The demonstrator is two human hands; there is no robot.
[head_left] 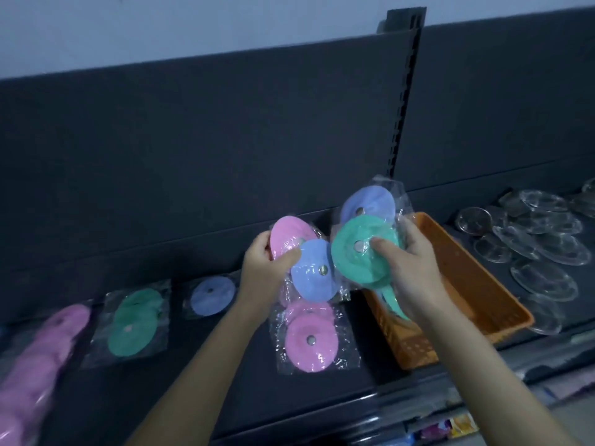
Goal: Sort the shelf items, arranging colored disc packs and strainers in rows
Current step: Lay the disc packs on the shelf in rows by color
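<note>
Holding packs in both hands above the shelf (pixel 225 365), the person is mid-sort. The left hand (pixel 267 268) pinches a pink disc pack (pixel 286 236) and a blue disc pack (pixel 314 272) between thumb and curled fingers. The right hand (pixel 409 262) grips a green disc pack (pixel 360 252) with a lavender disc pack (pixel 368 202) fanned behind it, over the near end of the orange basket (pixel 415 349).

A row is forming along the shelf: blurred pink packs (pixel 42 349) at far left, then a green pack (pixel 135 323), then a blue pack (pixel 212 296). A lone pink pack (pixel 309 339) lies just below the held ones. Clear round pieces (pixel 531 226), probably the strainers, sit heaped right of the basket.

The main risk, as I judge it, is the slick wrapping: with two packs in each hand, one could slide free and drop onto the row or off the shelf's front edge. The dim light also makes blue and lavender easy to confuse, so a pack could land in the wrong row.
</note>
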